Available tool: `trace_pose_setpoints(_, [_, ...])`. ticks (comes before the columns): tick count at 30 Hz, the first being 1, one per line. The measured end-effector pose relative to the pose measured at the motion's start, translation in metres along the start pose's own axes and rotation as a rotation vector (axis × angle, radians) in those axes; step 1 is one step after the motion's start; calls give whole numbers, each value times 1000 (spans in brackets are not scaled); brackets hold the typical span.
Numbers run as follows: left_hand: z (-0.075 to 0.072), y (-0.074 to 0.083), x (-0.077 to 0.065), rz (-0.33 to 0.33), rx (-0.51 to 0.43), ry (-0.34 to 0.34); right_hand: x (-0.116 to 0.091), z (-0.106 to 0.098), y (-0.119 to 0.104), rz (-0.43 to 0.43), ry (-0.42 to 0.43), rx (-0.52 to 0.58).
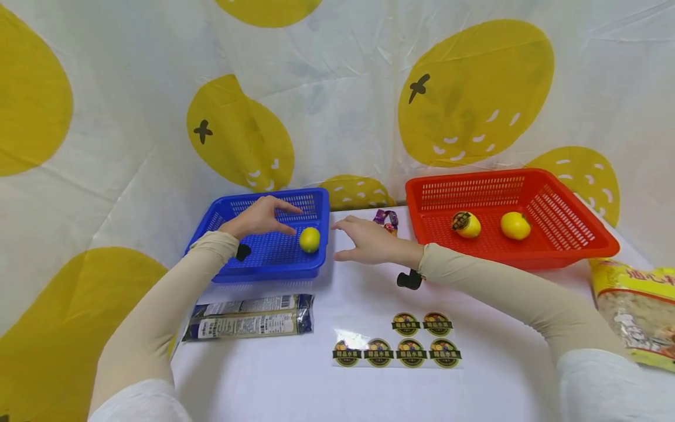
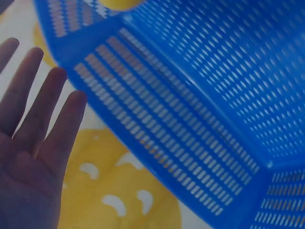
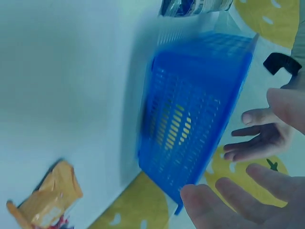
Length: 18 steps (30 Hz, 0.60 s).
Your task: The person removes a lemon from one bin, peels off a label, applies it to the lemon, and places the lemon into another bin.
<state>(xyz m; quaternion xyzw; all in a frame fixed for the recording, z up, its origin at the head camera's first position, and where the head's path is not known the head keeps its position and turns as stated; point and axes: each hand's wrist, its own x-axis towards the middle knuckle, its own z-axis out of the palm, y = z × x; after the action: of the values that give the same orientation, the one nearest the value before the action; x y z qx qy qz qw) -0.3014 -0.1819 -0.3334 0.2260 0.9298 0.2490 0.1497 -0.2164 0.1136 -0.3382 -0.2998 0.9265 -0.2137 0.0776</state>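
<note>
My left hand hovers over the blue basket, thumb and fingers spread and holding nothing. Inside that basket a yellow lemon lies near the right wall, just beyond the left fingertips. To the right of the basket, my right hand is held in the air with its fingers extended toward it, also holding nothing. In the left wrist view, straight fingers show beside the basket's slotted wall. The right wrist view has both hands near the blue rim; contact cannot be told there.
A red basket holds a lemon with a dark sticker and a plain lemon. In front lie a sticker sheet and long flat packets. A small purple wrapper lies between the baskets; a yellow bag sits right.
</note>
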Motion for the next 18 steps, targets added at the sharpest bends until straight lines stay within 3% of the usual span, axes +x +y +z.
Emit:
trace_pose_setpoints(8, [9, -22, 16, 31, -15, -40, 14, 16, -5, -18, 39, 15])
trace_pose_setpoints(18, [26, -29, 41, 3, 7, -106, 21, 31, -6, 15, 25, 11])
